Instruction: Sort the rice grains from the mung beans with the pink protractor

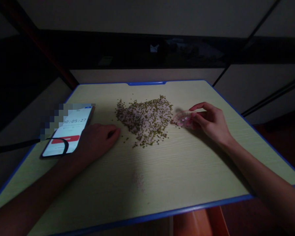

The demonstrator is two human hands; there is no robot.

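Note:
A loose pile of tiny greenish-brown and pale pinkish grains (pixel 146 119) is spread over the middle of the table. To its left, my left hand (pixel 99 137) rests on the tabletop in a loose fist, with no object showing in it. My right hand (pixel 210 123) pinches a small clear plastic dish (pixel 183 119) with pink marks or bits in it. The dish is tilted at the pile's right edge, its mouth towards the grains. My fingers hide its right end.
A phone (pixel 71 131) showing a timer lies at the left, partly behind my left forearm, with a dark cord (pixel 14 146) crossing it. The pale tabletop (pixel 177 177) has a blue edge. Cabinet fronts (pixel 147 16) stand behind the table.

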